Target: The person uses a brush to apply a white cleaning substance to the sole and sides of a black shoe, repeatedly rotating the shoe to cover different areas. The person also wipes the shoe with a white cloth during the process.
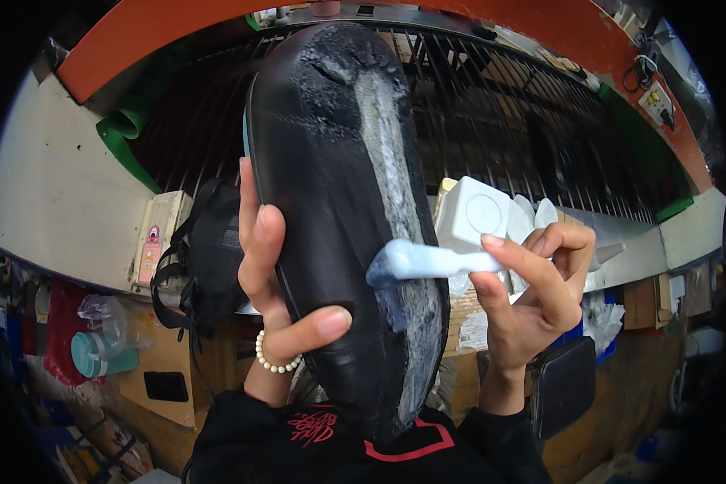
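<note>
A black shoe upper [323, 210], long and rounded, stands tilted up in front of my chest. A rough grey-white strip [387, 153] runs down its right side, and the surface at its top end is wrinkled. My left hand [278, 282], with a beaded bracelet on the wrist, grips the upper from the left, thumb on the near face. Between thumb and fingers of my right hand [532, 282] is a white-handled brush [427, 262]. Its head, coated in bluish-white paste, touches the upper at the strip's lower part. A wet bluish smear lies just below the brush head.
Behind the upper spans a conveyor of dark rods [492, 105] under an orange frame [161, 40]. A white plastic container [476, 214] stands beyond my right hand. Left are a black bag [214, 250], a cardboard box [149, 355] with a phone [166, 385], and a teal cup [97, 355].
</note>
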{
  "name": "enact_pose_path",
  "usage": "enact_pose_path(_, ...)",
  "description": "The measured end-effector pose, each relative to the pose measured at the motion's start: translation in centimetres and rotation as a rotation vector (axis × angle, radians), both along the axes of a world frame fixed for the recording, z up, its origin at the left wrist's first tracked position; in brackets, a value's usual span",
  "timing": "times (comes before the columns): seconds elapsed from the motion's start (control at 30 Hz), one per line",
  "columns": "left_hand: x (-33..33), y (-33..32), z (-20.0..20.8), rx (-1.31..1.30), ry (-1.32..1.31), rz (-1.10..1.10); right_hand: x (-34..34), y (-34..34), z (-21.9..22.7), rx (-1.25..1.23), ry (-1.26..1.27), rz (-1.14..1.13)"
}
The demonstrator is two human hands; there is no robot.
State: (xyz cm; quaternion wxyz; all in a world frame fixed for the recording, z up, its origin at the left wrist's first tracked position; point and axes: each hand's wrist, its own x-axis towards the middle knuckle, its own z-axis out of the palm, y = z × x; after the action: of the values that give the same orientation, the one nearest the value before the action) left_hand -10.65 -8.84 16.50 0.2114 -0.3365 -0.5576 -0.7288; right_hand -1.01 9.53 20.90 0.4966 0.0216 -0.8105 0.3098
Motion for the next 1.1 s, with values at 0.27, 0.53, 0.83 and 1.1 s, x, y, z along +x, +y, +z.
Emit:
enact_pose_path(0.27, -0.6, -0.7, -0.9, -0.218, 0.417, 0.13, -1.0, 0.9, 1.3, 0.087, 0.078, -0.068)
enact_pose_path(0.53, -1.9, 0.2, -0.9, -0.228, 0.831, 0.207, -1.4, 1.4, 2.1, 0.126, 0.153, -0.098)
enact_pose_path(0.83, -1.3, -0.3, -0.3, -0.356, 0.86, 0.176, -1.8, 2.6, 2.5, 0.133, 0.183, -0.096)
enact_pose_path(1.1, 0.4, -0.9, -0.2, -0.371, 0.643, 0.109, -2.2, 5.3, 1.9, 0.2, 0.126, 0.167)
